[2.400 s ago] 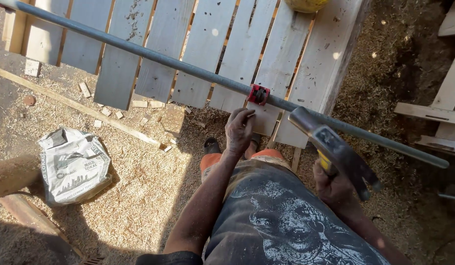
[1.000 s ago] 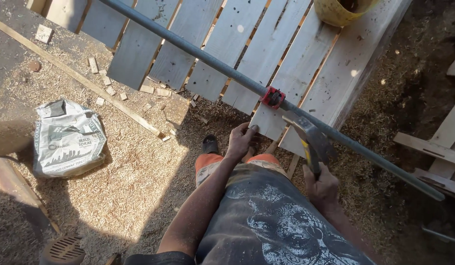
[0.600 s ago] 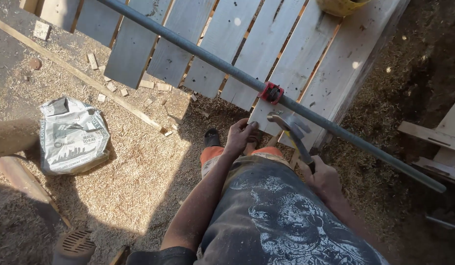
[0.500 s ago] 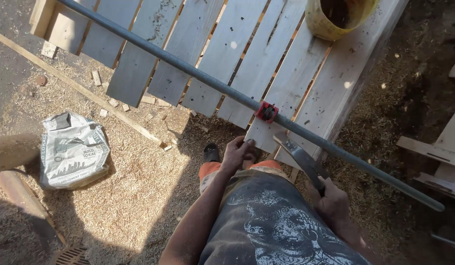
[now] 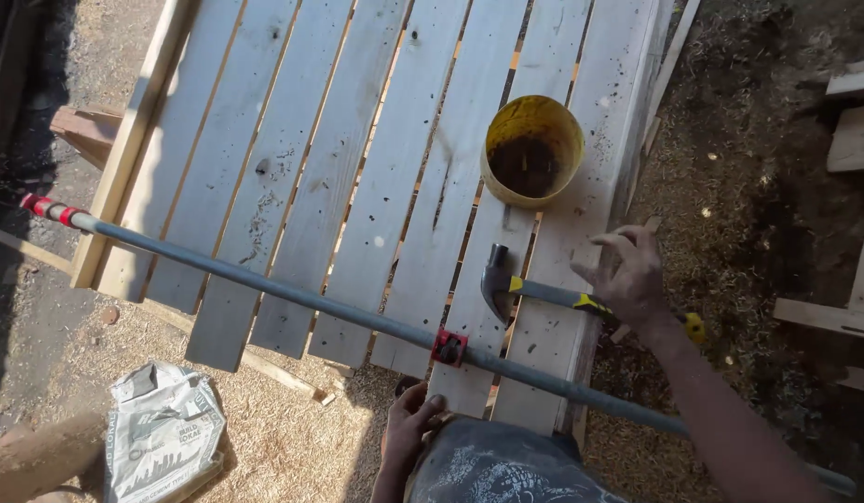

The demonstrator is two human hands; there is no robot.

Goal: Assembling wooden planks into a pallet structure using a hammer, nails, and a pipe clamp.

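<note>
A panel of pale wooden slats [image 5: 357, 186] lies in front of me. A long grey bar clamp [image 5: 264, 284] crosses its near end, with a red jaw [image 5: 449, 347] against a slat. A claw hammer [image 5: 506, 284] with a black and yellow handle lies on the slats just beyond the bar. My right hand [image 5: 632, 275] hovers over the hammer's handle with the fingers spread, gripping nothing. My left hand [image 5: 408, 424] rests at the slats' near end, just below the red jaw, and holds nothing. A yellow bucket [image 5: 532, 149] with dark contents stands on the panel beyond the hammer.
Sawdust covers the ground around the panel. A crumpled grey sack [image 5: 162, 438] lies at the lower left beside a log [image 5: 40, 456]. Loose planks [image 5: 856, 140] lie at the right edge. A thin wooden strip [image 5: 264, 368] lies under the panel's near-left corner.
My right hand held the hammer raised near the bar; now the hammer lies on the slats and the hand has opened above it. The view has shifted further over the panel.
</note>
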